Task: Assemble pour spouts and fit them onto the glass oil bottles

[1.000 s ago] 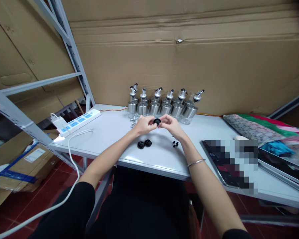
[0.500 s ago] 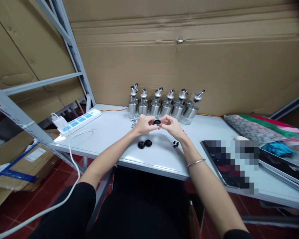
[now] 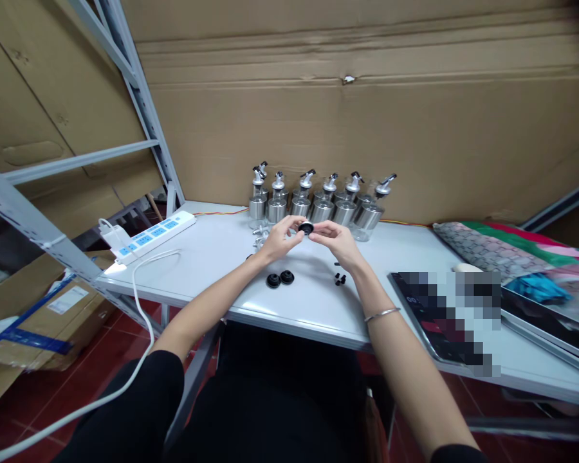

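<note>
Both hands, left (image 3: 280, 238) and right (image 3: 336, 240), pinch one black cap (image 3: 306, 227) between fingertips above the table (image 3: 212, 257). Six bottles (image 3: 321, 202) stand behind; contents unclear.

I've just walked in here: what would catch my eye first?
Probably the two hands meeting over the middle of the white table: the left hand and right hand pinch one small black cap between them. Right behind stands a row of shiny steel dispensers against the cardboard wall. Two more black caps lie on the table nearer the person.
</note>
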Demonstrator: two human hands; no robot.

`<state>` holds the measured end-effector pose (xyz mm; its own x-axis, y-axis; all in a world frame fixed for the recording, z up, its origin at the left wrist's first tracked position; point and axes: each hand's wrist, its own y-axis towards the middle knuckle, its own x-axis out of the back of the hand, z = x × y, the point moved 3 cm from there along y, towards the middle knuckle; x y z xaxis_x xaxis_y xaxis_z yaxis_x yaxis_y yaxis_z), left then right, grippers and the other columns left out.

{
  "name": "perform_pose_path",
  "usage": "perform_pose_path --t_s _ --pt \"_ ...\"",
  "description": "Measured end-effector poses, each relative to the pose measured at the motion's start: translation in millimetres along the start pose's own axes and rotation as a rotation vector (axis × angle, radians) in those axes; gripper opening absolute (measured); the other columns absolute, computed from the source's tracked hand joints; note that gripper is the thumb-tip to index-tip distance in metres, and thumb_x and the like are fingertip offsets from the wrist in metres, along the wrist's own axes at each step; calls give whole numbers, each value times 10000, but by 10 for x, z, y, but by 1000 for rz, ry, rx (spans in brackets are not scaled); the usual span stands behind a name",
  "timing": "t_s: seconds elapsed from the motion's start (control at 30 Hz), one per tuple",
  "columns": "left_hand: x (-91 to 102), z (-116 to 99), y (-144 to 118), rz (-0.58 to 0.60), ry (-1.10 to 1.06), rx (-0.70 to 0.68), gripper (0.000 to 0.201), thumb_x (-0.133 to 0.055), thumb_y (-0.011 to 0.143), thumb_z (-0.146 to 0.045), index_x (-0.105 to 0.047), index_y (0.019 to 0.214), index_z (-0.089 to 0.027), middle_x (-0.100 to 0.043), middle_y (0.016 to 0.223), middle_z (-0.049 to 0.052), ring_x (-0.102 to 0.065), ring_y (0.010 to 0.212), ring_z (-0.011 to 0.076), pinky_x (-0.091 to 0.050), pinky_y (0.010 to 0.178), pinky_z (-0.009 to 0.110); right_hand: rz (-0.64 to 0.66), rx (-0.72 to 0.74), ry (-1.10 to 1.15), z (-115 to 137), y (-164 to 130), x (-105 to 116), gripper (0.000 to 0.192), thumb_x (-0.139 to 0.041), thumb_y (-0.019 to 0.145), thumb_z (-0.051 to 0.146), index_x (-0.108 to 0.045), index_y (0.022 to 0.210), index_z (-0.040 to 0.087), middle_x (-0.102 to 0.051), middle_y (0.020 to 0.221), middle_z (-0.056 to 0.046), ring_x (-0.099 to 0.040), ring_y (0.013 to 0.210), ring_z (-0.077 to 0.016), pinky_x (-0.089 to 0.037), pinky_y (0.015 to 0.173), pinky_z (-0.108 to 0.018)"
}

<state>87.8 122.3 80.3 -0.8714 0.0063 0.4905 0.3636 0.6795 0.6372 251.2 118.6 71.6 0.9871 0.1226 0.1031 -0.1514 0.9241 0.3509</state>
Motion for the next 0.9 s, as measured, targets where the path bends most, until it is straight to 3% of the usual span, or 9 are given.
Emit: perform_pose_path --t_s 0.2,0.33,0.5,0.67,0.9 --pt "-26 -10 0 24 -68 11 257 -425 884 -254 -562 1074 -148 -667 993 63 -646 849 153 -504 765 256 25 -39 -192 -5 12 60 327 -693 674 486 -743 794 186 -744 889 -50 -652 870 -233 -508 822 -385" --pt "-62 -15 -4 17 -57 -5 244 -472 799 -166 -566 1024 -152 -640 1024 68 -616 898 156 -504 742 243 85 -112 -417 35 -3 197 275 -665 753 425 -736 872 187 -735 876 -43 -645 892 -220 -501 844 -381" --pt "-69 -13 -16 7 0 -50 247 -467 682 -72 -570 889 -161 -620 943 60 -567 892 177 -476 730 274 136 -394 -780 -3 -89 503 211 -610 866 332 -653 846 126 -658 765 -1 -627 689 -125 -531 681 -306" --pt "-48 -11 -28 -8 49 -42 245 -453 691 -75 -544 892 -182 -620 952 61 -537 922 204 -455 801 334 119 -660 -1024 -53 -160 711 219 -553 906 340 -630 912 136 -653 870 -24 -618 718 -118 -531 657 -282" --pt "-59 23 -36 -6 47 -27 229 -420 662 -71 -468 854 -186 -563 886 50 -513 816 186 -435 752 313 146 -857 -1081 -113 -219 774 233 -542 911 356 -624 959 143 -651 929 -44 -619 760 -123 -534 685 -294"
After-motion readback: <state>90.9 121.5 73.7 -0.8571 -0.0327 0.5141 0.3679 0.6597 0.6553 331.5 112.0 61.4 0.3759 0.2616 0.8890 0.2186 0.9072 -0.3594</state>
